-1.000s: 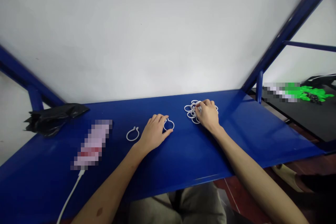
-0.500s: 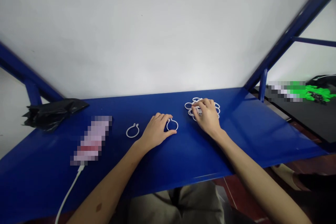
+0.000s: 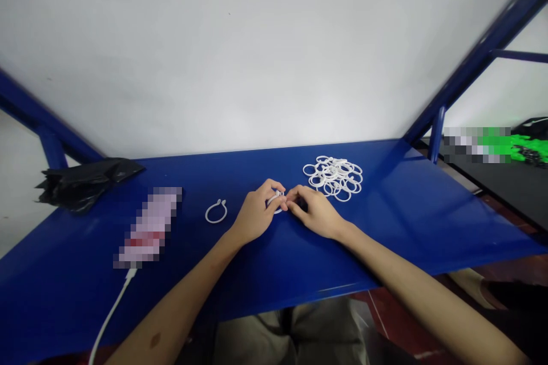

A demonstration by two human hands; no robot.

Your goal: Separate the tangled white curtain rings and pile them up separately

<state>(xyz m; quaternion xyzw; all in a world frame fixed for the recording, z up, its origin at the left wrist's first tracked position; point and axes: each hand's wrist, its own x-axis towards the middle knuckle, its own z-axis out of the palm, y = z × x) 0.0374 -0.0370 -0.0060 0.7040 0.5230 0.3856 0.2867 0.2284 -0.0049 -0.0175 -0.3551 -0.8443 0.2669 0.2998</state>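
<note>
A white open curtain ring (image 3: 277, 194) with knobbed ends is between my two hands, partly hidden by fingers. My left hand (image 3: 255, 211) holds it, thumb and fingertips closed around it. My right hand (image 3: 317, 212) is against it from the right, its thumb and fingers pinched together at the left hand's fingertips. Whether a second ring is in that pinch is hidden. Another white ring (image 3: 208, 217) of the same kind lies alone left of my left hand, its gap facing away from me. Beyond my right hand is a loose pile of several white rings (image 3: 334, 172).
Everything lies on a blue tabletop (image 3: 252, 279) against a pale wall. At left are a blurred-out phone (image 3: 149, 225) with a white cable (image 3: 112, 311) and a crumpled black plastic bag (image 3: 85, 182). Farther right, a black surface (image 3: 496, 188) carries bright green items (image 3: 528, 149).
My right hand has left the ring pile and come left and nearer to meet my left hand. My left fingers have closed in on the ring they framed.
</note>
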